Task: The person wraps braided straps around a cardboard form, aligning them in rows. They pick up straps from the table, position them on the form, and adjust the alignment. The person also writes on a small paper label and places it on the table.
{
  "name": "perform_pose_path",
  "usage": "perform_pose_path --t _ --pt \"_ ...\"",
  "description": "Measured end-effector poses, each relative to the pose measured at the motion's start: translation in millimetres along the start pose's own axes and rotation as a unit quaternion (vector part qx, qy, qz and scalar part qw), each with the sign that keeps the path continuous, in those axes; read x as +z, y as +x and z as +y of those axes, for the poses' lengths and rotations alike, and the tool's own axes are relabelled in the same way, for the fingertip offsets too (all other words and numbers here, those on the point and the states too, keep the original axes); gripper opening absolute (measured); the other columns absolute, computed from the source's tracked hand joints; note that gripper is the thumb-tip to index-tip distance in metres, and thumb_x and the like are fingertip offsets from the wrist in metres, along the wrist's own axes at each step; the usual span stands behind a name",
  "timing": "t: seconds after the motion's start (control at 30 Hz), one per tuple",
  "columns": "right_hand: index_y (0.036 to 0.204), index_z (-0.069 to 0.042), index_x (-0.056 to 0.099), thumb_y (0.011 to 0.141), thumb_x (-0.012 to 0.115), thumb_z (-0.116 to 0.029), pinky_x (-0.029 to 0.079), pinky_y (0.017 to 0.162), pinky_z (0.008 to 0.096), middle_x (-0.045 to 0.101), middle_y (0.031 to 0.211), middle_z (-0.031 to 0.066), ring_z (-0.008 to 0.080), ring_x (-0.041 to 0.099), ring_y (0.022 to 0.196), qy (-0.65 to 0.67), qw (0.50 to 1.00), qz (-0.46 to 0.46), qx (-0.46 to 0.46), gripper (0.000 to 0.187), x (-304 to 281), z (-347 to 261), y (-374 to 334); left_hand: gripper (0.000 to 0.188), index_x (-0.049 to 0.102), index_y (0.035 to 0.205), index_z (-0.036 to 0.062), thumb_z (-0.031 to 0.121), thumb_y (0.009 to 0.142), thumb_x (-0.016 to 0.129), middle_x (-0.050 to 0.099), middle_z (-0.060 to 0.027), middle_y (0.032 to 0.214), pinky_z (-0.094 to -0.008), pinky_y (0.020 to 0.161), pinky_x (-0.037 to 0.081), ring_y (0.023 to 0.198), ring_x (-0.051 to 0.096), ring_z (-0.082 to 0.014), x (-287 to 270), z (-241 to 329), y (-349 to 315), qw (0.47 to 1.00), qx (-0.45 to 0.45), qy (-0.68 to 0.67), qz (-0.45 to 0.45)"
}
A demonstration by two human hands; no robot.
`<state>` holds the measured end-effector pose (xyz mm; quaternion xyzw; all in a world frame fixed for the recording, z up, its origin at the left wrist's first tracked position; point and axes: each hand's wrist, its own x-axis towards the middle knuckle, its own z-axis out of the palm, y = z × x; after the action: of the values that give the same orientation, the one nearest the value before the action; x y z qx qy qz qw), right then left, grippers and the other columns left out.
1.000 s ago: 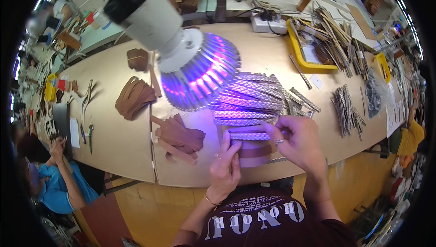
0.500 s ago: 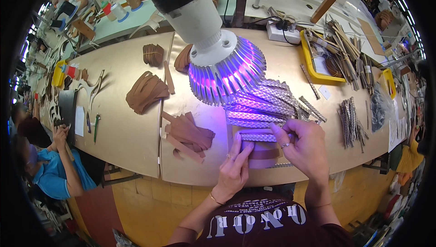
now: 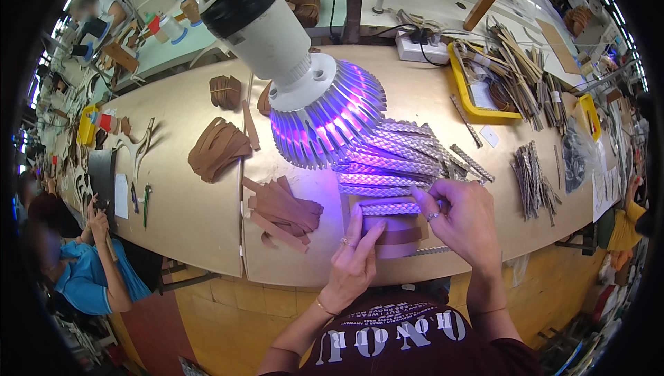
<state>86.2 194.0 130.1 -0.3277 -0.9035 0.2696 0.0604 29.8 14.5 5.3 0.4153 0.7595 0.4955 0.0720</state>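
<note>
Brown leather strips (image 3: pixel 280 208) lay at my left; my left hand (image 3: pixel 354 264) pressed fingertips together on a braided strap (image 3: pixel 389 208), my right hand (image 3: pixel 465 220) pinched its other end. Lamp (image 3: pixel 308 78) glare hid the braided pile (image 3: pixel 398 158) behind it.

the scene is brightly and evenly lit, with a finned work lamp (image 3: pixel 315 92) throwing a violet-white pool onto the braided strips (image 3: pixel 391 168) just beneath it. soft shadows fall under both hands near the bench edge. strong fisheye bending curves the workbench (image 3: pixel 187 217), and a black vignette rings the frame. the lamp housing looms large and slightly soft; the far edges smear.
</note>
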Motion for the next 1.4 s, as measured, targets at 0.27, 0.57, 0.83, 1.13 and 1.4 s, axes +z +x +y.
perform_pose_path --t 0.27,0.57,0.83,1.13,1.4 --pt "0.067 -0.003 0.065 0.086 0.070 -0.026 0.038 0.047 0.0361 0.054 0.051 0.0111 0.0242 0.052 0.044 -0.005 1.000 -0.001 -0.007 0.031 -0.6 -0.9 -2.3 0.049 0.057 0.131 0.0085 -0.007 0.084 0.056 0.039 -0.0313 0.143 -0.0431 0.099 0.047 0.125 0.049 -0.0439 -5.4 5.0 3.3 0.999 -0.005 0.021 -0.035" --pt "0.065 -0.003 0.064 0.081 0.074 -0.037 0.040 0.046 0.0346 0.054 0.052 0.0108 0.0251 0.053 0.044 0.054 0.995 -0.068 -0.057 0.040 -7.7 -15.4 1.1 0.040 0.058 0.127 0.0064 -0.002 0.088 0.057 0.043 -0.0318 0.139 -0.0436 0.090 0.051 0.116 0.056 -0.0450 -6.9 9.5 7.6 0.999 -0.033 0.000 -0.030" --pt "0.066 -0.004 0.066 0.084 0.067 -0.050 0.046 0.054 0.0405 0.059 0.058 0.0134 0.0326 0.059 0.054 0.082 0.970 -0.123 -0.192 0.049 17.0 -52.8 35.7 0.032 0.058 0.122 0.0042 0.001 0.090 0.058 0.053 -0.0284 0.128 -0.0422 0.077 0.051 0.098 0.062 -0.0424 -14.0 21.6 8.8 0.989 -0.110 -0.061 -0.074" --pt "0.069 -0.004 0.068 0.086 0.065 -0.044 0.046 0.054 0.0395 0.058 0.054 0.0118 0.0306 0.059 0.053 0.108 0.983 -0.111 -0.097 0.044 4.2 -39.1 32.1 0.035 0.059 0.122 0.0048 0.003 0.087 0.063 0.036 -0.0328 0.143 -0.0416 0.089 0.049 0.111 0.057 -0.0435 -19.4 27.2 11.1 0.985 -0.106 -0.112 -0.082" --pt "0.070 0.002 0.063 0.091 0.067 -0.026 0.034 0.048 0.0293 0.050 0.053 0.0036 0.0079 0.041 0.051 0.084 0.993 -0.062 0.057 0.035 -24.5 29.4 -2.2 0.040 0.060 0.124 0.0071 0.009 0.084 0.068 0.038 -0.0268 0.146 -0.0514 0.109 0.032 0.135 0.039 -0.0431 -24.2 16.3 -4.5 1.000 0.004 0.024 -0.002"
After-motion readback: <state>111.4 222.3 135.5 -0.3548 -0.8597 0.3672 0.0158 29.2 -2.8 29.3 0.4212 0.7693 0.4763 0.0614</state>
